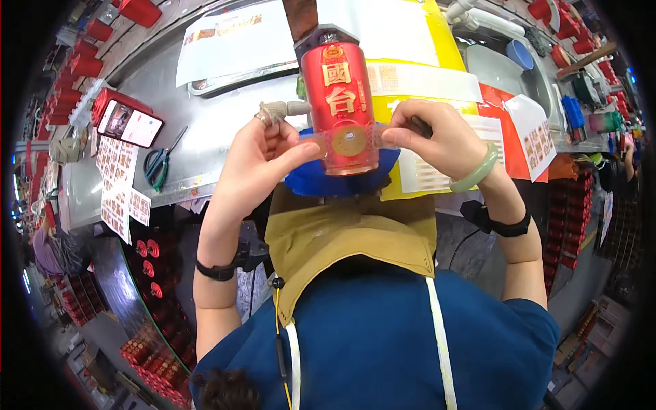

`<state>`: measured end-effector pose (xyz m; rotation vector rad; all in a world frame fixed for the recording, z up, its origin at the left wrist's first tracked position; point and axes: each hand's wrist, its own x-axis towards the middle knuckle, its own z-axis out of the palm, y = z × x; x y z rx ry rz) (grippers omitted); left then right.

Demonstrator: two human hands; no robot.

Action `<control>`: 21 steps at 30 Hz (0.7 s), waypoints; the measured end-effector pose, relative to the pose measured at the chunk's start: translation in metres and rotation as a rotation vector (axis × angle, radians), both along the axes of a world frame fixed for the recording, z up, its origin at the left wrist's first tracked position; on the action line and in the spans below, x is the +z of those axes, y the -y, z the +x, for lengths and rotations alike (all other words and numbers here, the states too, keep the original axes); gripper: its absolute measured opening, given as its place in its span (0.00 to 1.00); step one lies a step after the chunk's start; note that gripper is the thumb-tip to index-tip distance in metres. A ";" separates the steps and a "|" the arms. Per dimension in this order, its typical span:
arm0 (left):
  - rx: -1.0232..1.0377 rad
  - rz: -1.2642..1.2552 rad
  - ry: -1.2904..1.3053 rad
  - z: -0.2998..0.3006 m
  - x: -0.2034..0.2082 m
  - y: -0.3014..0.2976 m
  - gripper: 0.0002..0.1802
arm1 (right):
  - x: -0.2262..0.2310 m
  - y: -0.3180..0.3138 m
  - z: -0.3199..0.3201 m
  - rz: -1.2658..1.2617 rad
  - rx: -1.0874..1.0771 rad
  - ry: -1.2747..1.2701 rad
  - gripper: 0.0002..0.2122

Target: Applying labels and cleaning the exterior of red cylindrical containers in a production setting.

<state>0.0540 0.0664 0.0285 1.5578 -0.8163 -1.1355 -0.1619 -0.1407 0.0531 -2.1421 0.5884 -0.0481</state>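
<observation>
A red bottle point(336, 58) with raised gold lettering lies in front of me, its narrow dark end pointing away. Across its near part stretches a clear strip point(372, 134) carrying a round gold label point(349, 141). Thumb and fingers of my left hand point(263, 152) pinch the strip's left end; a grey cover sits on the index finger, beside the bottle. My right hand point(437, 135) pinches the opposite end, with a light green bangle point(476, 169) on that wrist. A blue round pad point(301, 183) shows below the bottle.
Dark-handled scissors point(157, 167) and a lit phone point(130, 124) lie at left, near sticker sheets point(117, 181). White papers point(236, 37) and a yellow sheet point(391, 189) cover parts of the metal table point(205, 154). Red containers point(87, 65) stand far left; a blue cup point(519, 55) is far right.
</observation>
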 end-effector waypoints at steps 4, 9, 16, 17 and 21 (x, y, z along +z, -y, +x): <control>0.095 -0.114 -0.085 -0.009 -0.025 0.005 0.32 | -0.020 -0.007 0.004 0.061 -0.064 0.072 0.11; 0.113 -0.223 -0.284 -0.014 -0.044 0.007 0.32 | -0.028 -0.008 0.004 0.214 -0.066 0.081 0.10; 0.177 -0.245 -0.272 -0.022 -0.051 0.005 0.26 | -0.055 -0.010 0.000 0.382 -0.109 0.171 0.09; 0.177 -0.245 -0.275 -0.021 -0.053 0.006 0.26 | -0.057 -0.009 -0.001 0.392 -0.108 0.186 0.09; 0.239 -0.223 -0.431 -0.017 -0.054 0.008 0.27 | -0.053 -0.007 0.000 0.380 -0.085 0.170 0.09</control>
